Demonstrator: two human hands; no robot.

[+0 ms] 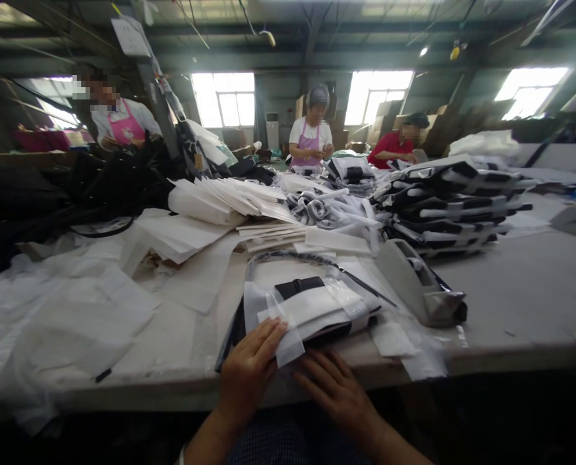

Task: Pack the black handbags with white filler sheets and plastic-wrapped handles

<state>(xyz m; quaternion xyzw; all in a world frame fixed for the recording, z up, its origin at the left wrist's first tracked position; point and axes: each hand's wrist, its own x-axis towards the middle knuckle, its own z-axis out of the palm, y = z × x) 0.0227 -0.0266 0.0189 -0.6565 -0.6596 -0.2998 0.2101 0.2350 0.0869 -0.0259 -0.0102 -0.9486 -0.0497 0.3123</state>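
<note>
handbag [300, 286] on tabletop [525, 290], close to the near edge, lying with its handle [292, 255] arched away from the person. body is black and smooth where bare, wrapped across in matte white sheet [312, 303], with glossy clear film at the right end. left hand [252, 361]: fingers together, pressing translucent strip [290, 345] at the bag's near left corner; can't tell if the thumb pinches it. right hand [339, 394]: fingers slightly apart, palm down at the table edge, just below the bag; contact with the bag unclear. grey tape dispenser [414, 281], boxy with an open slot, sits right of the bag. behind: fanned cream paper [234, 199], curled white strips [324, 210], layered stack of black-and-white wrapped bags [452, 210]. crinkled thin plastic [75, 316] at left. pink apron [127, 129] on a person at far left has a pale print, too small to read.
</note>
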